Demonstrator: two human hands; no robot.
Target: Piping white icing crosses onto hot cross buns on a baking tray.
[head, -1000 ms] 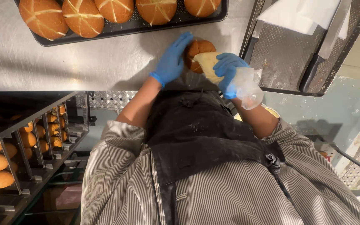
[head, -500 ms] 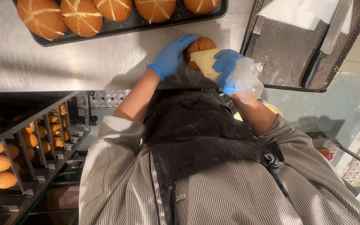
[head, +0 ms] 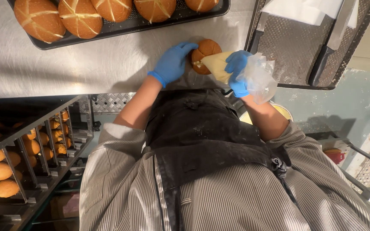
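On the steel worktop (head: 86, 64), the left hand (head: 174, 62), in a blue glove, was curled against the side of a round brown bun (head: 204, 51) and steadied it, while the right hand (head: 237, 72), also gloved in blue, was clamped around a clear piping bag (head: 236, 70) of pale cream whose tip met the bun's near side. The bun sat on the worktop just below a dark baking tray (head: 125, 29) of scored round loaves (head: 80, 17) and beside a perforated metal tray (head: 296, 47). To the left, a rack (head: 22, 162) held more buns on its shelves.
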